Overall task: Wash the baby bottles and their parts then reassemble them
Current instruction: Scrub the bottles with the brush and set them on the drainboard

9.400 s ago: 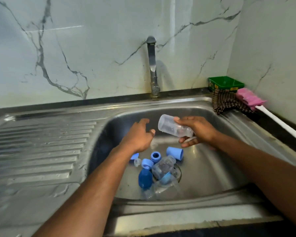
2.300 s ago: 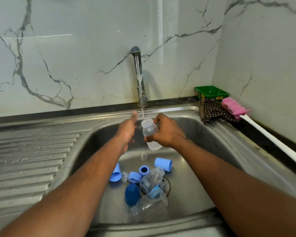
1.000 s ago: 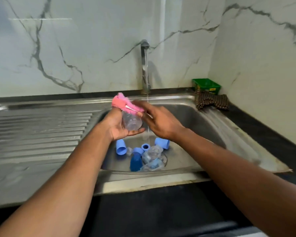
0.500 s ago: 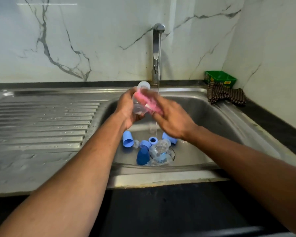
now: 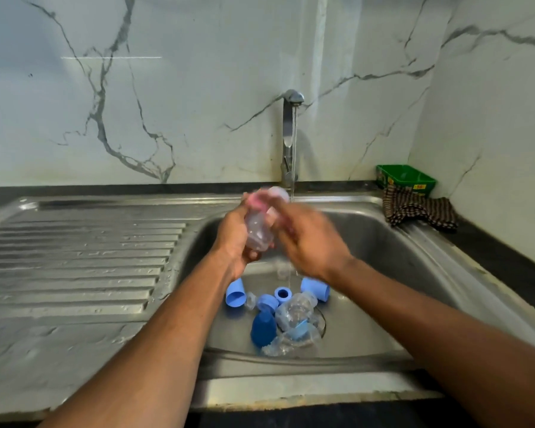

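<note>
Bottle [image 5: 258, 231], clear and without its cap, is held above the sink [image 5: 399, 248] basin, just in front of the tap [image 5: 290, 134] and beside its thin stream of running water [image 5: 292, 230]. The left hand [image 5: 233, 239] wraps around the bottle's lower body from the left, fingers closed on it. The right hand [image 5: 309, 239] is pressed against the bottle's right side; it is blurred, and something pink [image 5: 257, 197] shows at the bottle's mouth, most likely a brush head, though I cannot tell exactly how the right hand grips it. Below the bottle, on the sink floor around the drain, lie the other parts: a light blue cap [image 5: 236, 294] to the left on its side, a second light blue cap [image 5: 316, 288] to the right, a blue ring [image 5: 282, 294] between them, a dark blue cap [image 5: 263, 329] nearer the front, and two more clear bottles [image 5: 294, 310] lying touching one another over the drain. Right of the tap, at the back corner of the sink rim, sits a green box [image 5: 405, 177] with a checked cloth [image 5: 417, 210] draped just in front of it. Left of the basin runs the ribbed draining board [image 5: 74, 257]
</note>
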